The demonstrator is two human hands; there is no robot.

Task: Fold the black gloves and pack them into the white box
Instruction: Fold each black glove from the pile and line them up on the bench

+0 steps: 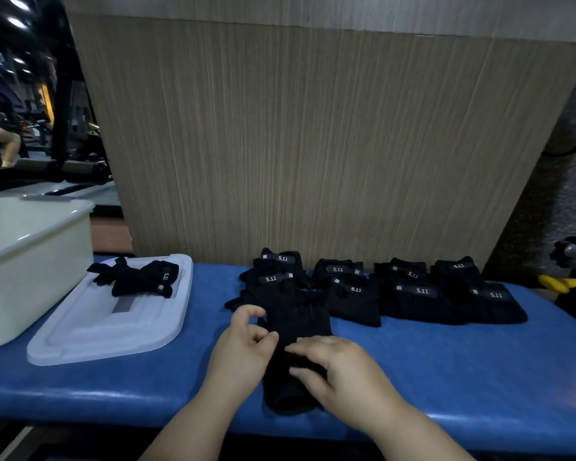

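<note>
Left hand [243,347], right hand [340,371]: bare, plump, short fingers [263,341]; forearms [193,424] bare.

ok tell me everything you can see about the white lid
The white lid looks like translucent plastic: rectangular, rounded corners, raised rim, a grey strip near its middle. It lies flat on the blue bench beside the white box. Loose black gloves rest on its far end.

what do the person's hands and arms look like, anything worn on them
Both are bare. The left hand and right hand wear no gloves, and no ring, watch or bracelet shows. The forearms are uncovered down to the picture's bottom edge, with no sleeve in view. The nails look short, though the light is dim.
</note>
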